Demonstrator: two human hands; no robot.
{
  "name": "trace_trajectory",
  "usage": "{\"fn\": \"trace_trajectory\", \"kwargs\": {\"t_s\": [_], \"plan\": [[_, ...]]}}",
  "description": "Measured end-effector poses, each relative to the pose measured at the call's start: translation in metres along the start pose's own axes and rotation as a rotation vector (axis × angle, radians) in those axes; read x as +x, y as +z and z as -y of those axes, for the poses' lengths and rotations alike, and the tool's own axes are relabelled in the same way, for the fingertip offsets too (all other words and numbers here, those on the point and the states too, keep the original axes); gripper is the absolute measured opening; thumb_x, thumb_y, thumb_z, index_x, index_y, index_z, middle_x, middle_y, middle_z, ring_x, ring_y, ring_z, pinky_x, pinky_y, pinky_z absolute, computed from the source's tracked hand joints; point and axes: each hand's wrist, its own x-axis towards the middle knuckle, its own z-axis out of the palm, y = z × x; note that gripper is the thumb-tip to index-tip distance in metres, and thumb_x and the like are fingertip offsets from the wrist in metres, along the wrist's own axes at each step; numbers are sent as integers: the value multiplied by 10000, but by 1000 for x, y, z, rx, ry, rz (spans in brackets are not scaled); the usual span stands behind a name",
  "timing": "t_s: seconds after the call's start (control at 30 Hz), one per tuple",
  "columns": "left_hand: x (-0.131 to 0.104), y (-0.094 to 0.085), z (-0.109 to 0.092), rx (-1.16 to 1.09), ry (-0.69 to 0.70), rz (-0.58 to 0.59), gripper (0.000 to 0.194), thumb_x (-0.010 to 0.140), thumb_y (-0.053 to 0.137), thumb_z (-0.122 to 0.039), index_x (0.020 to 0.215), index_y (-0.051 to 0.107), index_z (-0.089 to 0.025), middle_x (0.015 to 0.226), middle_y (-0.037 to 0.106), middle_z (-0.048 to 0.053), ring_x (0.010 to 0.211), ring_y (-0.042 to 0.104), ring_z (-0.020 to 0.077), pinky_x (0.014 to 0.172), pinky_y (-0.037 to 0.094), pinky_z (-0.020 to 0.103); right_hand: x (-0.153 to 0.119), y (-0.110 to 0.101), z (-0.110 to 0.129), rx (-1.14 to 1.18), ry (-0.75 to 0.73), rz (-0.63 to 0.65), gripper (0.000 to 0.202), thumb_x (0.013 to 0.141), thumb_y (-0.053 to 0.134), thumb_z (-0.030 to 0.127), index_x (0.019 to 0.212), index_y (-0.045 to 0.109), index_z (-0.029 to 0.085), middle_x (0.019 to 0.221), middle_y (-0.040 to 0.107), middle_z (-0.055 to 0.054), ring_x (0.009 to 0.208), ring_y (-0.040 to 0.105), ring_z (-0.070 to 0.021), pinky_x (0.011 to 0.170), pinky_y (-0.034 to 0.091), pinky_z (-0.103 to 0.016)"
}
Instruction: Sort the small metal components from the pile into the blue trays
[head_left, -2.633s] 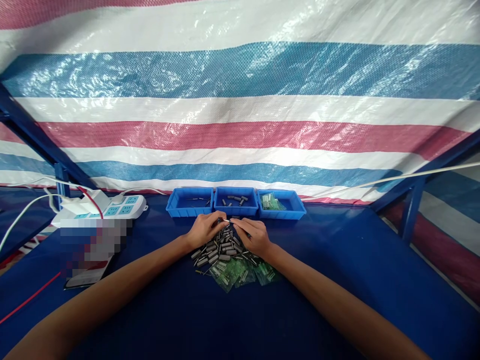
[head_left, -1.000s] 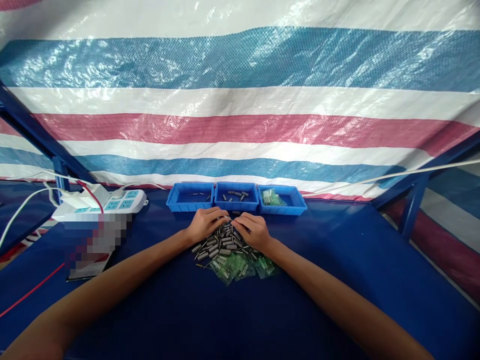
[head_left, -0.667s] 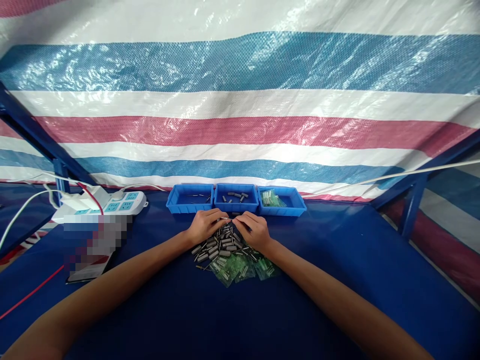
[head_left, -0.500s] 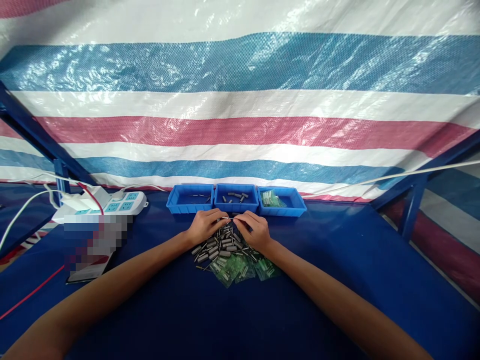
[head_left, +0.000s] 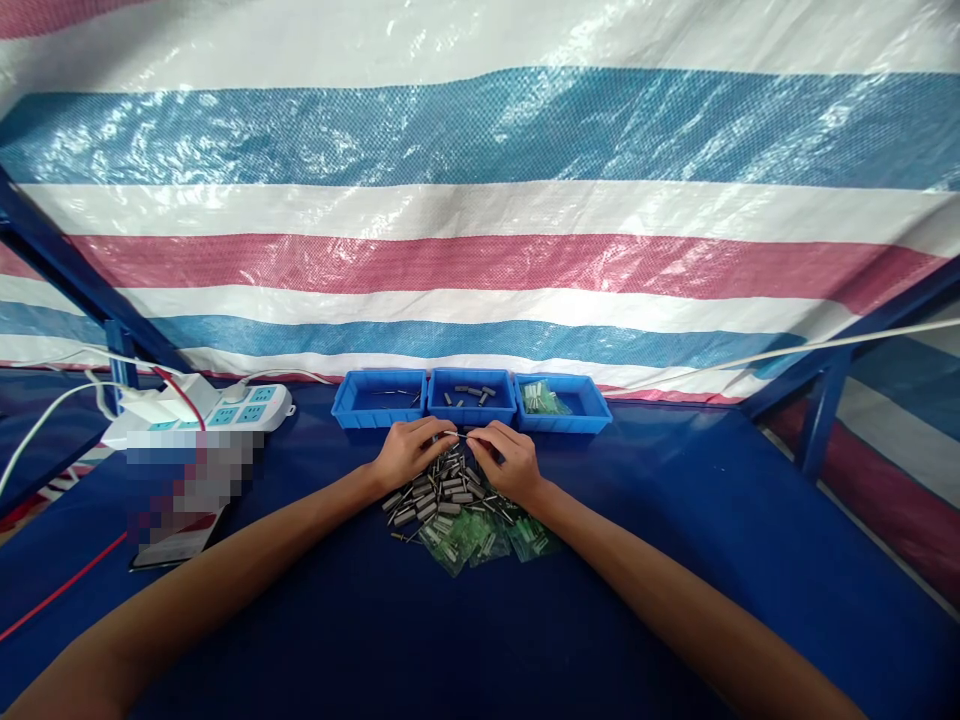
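Between the fingertips of both hands runs a thin silvery metal pin (head_left: 460, 436), shaped like a blind rivet. My left hand (head_left: 411, 452) pinches its left end. Closed on the other end is my right hand (head_left: 510, 460). Below them lies a heap of grey metal cylinders (head_left: 450, 508) mixed with thin pins. Small green-tinted clear bags (head_left: 454, 545) with metal parts inside lie along the heap's near side. Part of the heap is hidden under my fingers.
Behind my hands stand three blue bins in a row: the left bin (head_left: 379, 420) holds thin pins, the middle bin (head_left: 471, 415) grey cylinders, the right bin (head_left: 566, 424) a green bag. A white power strip (head_left: 277, 405) with cables sits at left, near a blurred flat object (head_left: 180, 535).
Both hands keep their places over the heap with the thin pin between them. Only a slight shift of the fingers on the pin shows.
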Motion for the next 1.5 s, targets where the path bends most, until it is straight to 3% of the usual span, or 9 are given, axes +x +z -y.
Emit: {"fn": "trace_trajectory", "kwargs": {"t_s": [0.27, 0.47, 0.73, 0.87, 1.2, 1.5], "plan": [[-1, 0, 0, -12, -13, -28, 228, 903, 532, -331, 1047, 615, -173, 814, 680, 23, 536, 548, 69, 548, 433, 182, 0, 0, -1, 5, 13, 1, 142, 909, 499, 220, 912, 626, 158, 705, 584, -53, 524, 483, -116, 509, 402, -252], [-1, 0, 1, 0, 2, -30, 169, 890, 562, -287, 994, 632, -174, 806, 679, 16, 529, 531, 66, 531, 402, 182, -2, 2, -4, -7, -30, 15, 139, 909, 503, 214, 930, 625, 152, 702, 587, -54, 535, 486, -118, 519, 402, -256], [-1, 0, 2, -16, 21, -6, 194, 915, 509, -281, 948, 655, -157, 830, 686, 54, 681, 626, 112, 614, 467, 197, -2, 1, -1, -19, -94, 19, 153, 907, 503, 200, 954, 639, 147, 734, 624, -69, 596, 541, -131, 548, 432, -257], [0, -1, 1, -44, 36, 11, 207, 923, 490, -257, 905, 668, -154, 833, 691, 55, 735, 644, 119, 654, 487, 201, -1, 0, 0, -33, -128, 19, 140, 899, 508, 177, 928, 642, 149, 764, 640, -72, 646, 570, -139, 583, 441, -260], [-1, 1, 3, -7, 33, -37, 176, 903, 531, -276, 950, 660, -164, 838, 695, 48, 710, 649, 114, 632, 491, 193, 1, 0, 2, -81, -80, 14, 186, 909, 484, 205, 801, 625, 151, 639, 560, -34, 531, 472, -109, 518, 374, -248], [1, -1, 0, 2, 76, -37, 200, 906, 530, -285, 983, 669, -164, 845, 701, 54, 713, 659, 119, 616, 500, 196, 1, 1, 0, -108, -76, 30, 209, 910, 483, 218, 756, 611, 155, 616, 535, -27, 530, 478, -114, 505, 357, -247]]}}
